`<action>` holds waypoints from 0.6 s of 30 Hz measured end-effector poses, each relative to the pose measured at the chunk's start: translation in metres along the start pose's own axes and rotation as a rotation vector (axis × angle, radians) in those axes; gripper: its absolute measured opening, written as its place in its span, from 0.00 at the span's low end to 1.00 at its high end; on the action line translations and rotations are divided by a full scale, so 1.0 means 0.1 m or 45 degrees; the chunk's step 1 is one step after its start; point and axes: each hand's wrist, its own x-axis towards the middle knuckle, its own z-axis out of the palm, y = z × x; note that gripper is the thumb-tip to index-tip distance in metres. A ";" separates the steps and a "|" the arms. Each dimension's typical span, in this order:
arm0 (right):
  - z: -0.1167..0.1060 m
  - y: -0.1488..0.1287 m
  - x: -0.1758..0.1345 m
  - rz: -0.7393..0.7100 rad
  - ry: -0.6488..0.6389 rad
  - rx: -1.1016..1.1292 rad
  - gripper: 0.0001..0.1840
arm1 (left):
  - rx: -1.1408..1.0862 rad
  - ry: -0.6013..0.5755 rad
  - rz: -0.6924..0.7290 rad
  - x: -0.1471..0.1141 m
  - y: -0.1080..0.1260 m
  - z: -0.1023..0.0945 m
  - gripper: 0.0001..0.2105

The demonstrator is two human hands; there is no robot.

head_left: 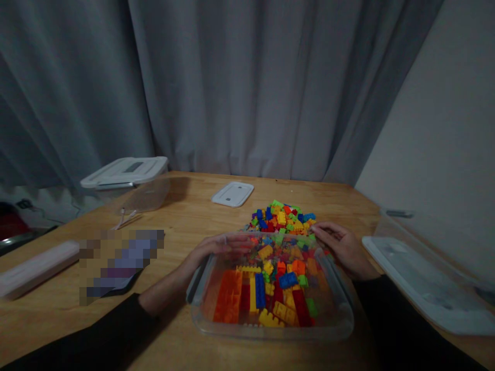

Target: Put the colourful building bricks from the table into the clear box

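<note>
"Black sleeves (104,332) reach in from the two lower corners. Between them, nearest on the wooden desk (170,350), sits an open box (273,332) of clear plastic."

"What is in the box?"

"Loose toy bricks (288,281): red, yellow, blue, green and orange. A large orange piece (228,299) lies at the left, and a long blue brick (260,291) stands out near the middle."

"And the hands?"

"Both are around the far end of the box. The left hand (218,245) has its fingers stretched out and close together at the far left corner; I cannot tell whether it grips the rim. The right hand (342,250) is past the far right corner, fingers loosely bent, its tips at the edge of a heap of bricks (281,219). I cannot tell whether it pinches one."

"Where is that heap?"

"On the desk, just behind the box, in the same bright colours."

"Anything to the sides?"

"On the left, a long pale case (40,268) and a flat dark-edged object (121,286), mostly pixelated. On the right, a big pale lid (421,283) beside a clear bin (406,232)."

"And farther off?"

"A lidded clear container (149,193) at the left, a small white lid (233,194) lying flat near the centre, then a grey curtain (240,87) across the back."
</note>
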 end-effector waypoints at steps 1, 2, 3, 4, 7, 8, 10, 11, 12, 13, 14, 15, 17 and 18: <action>-0.04 0.03 0.02 0.003 0.067 0.005 0.20 | 0.004 0.012 -0.008 0.00 0.01 0.00 0.20; -0.09 0.06 0.05 -0.004 0.133 -0.011 0.22 | 0.009 0.024 -0.009 0.00 0.02 0.00 0.20; -0.15 0.10 0.08 -0.024 0.197 -0.057 0.23 | 0.018 0.032 -0.007 0.00 0.03 0.01 0.19; -0.21 0.13 0.11 -0.055 0.268 -0.133 0.23 | 0.032 0.034 0.000 0.00 0.04 0.01 0.18; -0.38 0.26 0.19 -0.173 0.424 -0.483 0.22 | 0.091 -0.022 0.024 -0.01 0.07 0.01 0.19; -0.42 0.30 0.21 -0.212 0.426 -0.609 0.22 | 0.108 -0.043 0.030 -0.01 0.07 0.01 0.19; -0.51 0.39 0.24 -0.266 0.382 -0.807 0.20 | 0.114 -0.051 0.047 -0.02 0.07 0.02 0.20; -0.54 0.43 0.25 -0.274 0.358 -0.873 0.20 | 0.102 -0.033 0.050 -0.03 0.06 0.03 0.20; -0.58 0.47 0.26 -0.268 0.337 -0.916 0.20 | 0.082 -0.009 0.047 -0.03 0.05 0.03 0.20; -0.61 0.51 0.27 -0.242 0.315 -0.943 0.21 | 0.060 0.009 0.043 -0.03 0.03 0.03 0.19; -0.65 0.54 0.28 -0.197 0.296 -0.960 0.21 | 0.041 0.018 0.040 -0.02 0.02 0.02 0.19; -0.68 0.57 0.28 -0.143 0.273 -0.970 0.21 | 0.029 0.018 0.046 0.00 0.00 -0.01 0.20; -0.73 0.59 0.29 -0.040 0.206 -0.968 0.22 | 0.048 -0.039 0.068 0.07 -0.05 -0.13 0.21; -0.75 0.60 0.28 0.001 0.173 -0.964 0.22 | 0.074 -0.072 0.091 0.13 -0.07 -0.21 0.22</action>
